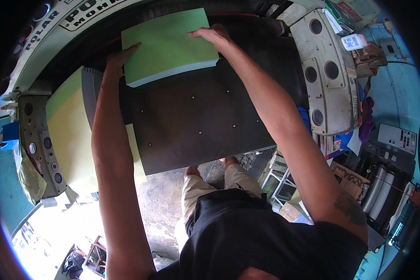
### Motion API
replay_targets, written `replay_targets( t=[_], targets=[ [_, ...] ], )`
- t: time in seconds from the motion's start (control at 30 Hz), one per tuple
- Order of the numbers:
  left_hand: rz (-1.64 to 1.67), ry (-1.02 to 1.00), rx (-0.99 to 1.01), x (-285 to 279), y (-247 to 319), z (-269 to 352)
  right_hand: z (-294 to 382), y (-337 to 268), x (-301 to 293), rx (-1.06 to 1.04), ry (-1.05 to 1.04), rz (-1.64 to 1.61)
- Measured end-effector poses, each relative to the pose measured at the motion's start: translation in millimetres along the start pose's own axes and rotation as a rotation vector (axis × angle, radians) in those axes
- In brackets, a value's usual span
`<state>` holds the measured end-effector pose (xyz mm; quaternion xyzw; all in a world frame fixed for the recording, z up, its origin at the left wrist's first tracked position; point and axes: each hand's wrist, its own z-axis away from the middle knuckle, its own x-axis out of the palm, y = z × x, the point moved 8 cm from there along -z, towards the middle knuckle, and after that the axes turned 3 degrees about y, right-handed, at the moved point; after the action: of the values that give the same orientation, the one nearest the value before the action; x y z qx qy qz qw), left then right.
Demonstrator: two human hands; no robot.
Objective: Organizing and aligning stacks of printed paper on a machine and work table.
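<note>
A thick paper stack with a green top sheet (168,43) lies at the back of the dark metal table (182,115) of a Polar guillotine cutter. My left hand (120,58) grips its left edge, thumb on top. On the opposite side my right hand (215,36) holds the right edge, its thumb lying over the green sheet and the other fingers mostly hidden. White page edges show along the stack's near side. Left of my left forearm rests a pile of yellow and green sheets (68,129), against a grey ribbed side guide (91,91).
The machine's crossbeam (52,38) arches over the far left. Grey housings with round ports stand at the left (42,147) and right (330,70). A white bottle (353,42) sits atop the right one. A machine with rollers (381,192) and a white metal step frame (278,176) are at right.
</note>
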<state>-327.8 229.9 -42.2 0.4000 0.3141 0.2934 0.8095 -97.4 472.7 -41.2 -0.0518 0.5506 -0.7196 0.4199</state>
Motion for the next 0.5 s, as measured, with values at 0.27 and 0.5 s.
replay_targets(
  t=[0.27,0.5],
  targets=[
    [-0.119,0.02,0.125,-4.4,-24.2,22.2,44.6,12.0,-10.5,-0.096,0.037,0.085],
    [-0.325,0.065,0.209,14.8,-96.0,166.3,201.0,108.2,-31.5,0.052,0.017,0.031]
  ],
)
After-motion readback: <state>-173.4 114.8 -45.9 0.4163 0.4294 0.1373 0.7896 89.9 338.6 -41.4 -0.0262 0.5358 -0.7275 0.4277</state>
